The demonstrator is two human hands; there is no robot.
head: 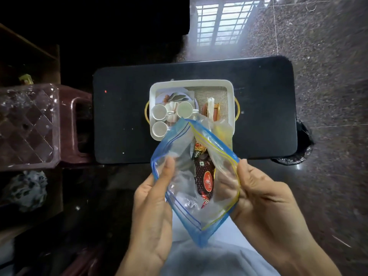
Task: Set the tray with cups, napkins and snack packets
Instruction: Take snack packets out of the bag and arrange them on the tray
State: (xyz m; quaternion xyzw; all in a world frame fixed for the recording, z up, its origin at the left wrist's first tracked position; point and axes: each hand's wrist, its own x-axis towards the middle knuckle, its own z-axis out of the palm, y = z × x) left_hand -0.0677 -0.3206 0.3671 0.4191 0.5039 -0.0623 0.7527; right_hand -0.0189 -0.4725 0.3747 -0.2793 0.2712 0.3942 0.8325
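The zip bag (179,140) is held open above the near edge of the desk (258,96), with its mouth facing upward. The long axis of the opening runs roughly from 12 o'clock to 6 o'clock. The left grip (153,206) pinches the blue-striped lip at 9 o'clock. The right grip (264,198) pinches the yellow-striped lip at 3 o'clock. Inside the bag, a dark red snack packet (206,176) lies lengthwise, 12 to 6 o'clock, with other packets around it. The desk is black and oblong, long axis 9 to 3 o'clock. It stands on a polished speckled floor (328,56) that reflects a barred window at 12 o'clock. The white tray (191,82) sits mid-desk, at 12 o'clock from the bag, with gold handles (147,112) at 9 and 3 o'clock. Its left half holds three white cups (159,112) and floral napkins (175,96), the napkins toward 12 o'clock. Its right half holds packets (211,108) on a woven liner. At 9 o'clock from the desk, a clear faceted container (25,124) rests on a maroon stool (79,116).
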